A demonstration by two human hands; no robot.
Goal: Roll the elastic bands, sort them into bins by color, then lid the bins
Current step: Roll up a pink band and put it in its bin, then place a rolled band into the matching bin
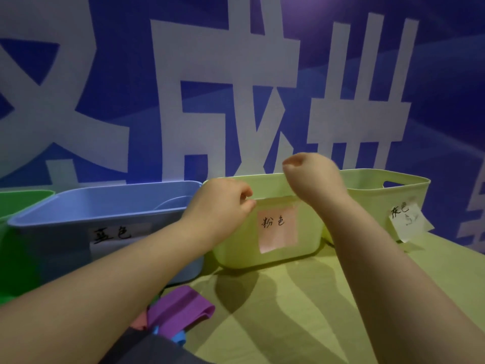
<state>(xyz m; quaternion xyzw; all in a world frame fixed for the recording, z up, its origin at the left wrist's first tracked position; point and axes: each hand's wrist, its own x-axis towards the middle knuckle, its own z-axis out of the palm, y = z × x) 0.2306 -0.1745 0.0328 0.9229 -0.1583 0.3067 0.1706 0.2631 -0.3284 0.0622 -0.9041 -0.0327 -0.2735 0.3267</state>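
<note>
A pale yellow bin (pixel 236 248) with a pink label stands in the middle. My left hand (pixel 223 206) is at its front rim with fingers curled, and thumb and fingers seem to pinch the rim. My right hand (pixel 309 174) hovers over the same bin, bent down at the wrist, its fingers hidden behind the hand. A blue bin (pixel 105 206) with a white label stands to the left. Loose bands lie near me: a purple band (pixel 181 306), a pink band (pixel 139 321) and a blue band (pixel 178 337), partly under my left forearm.
A green bin (pixel 21 200) stands at the far left. Another pale yellow bin (pixel 393 195) with a white note stands at the right. The table (pixel 288 311) is yellow-green. A blue wall with big white characters is close behind the bins.
</note>
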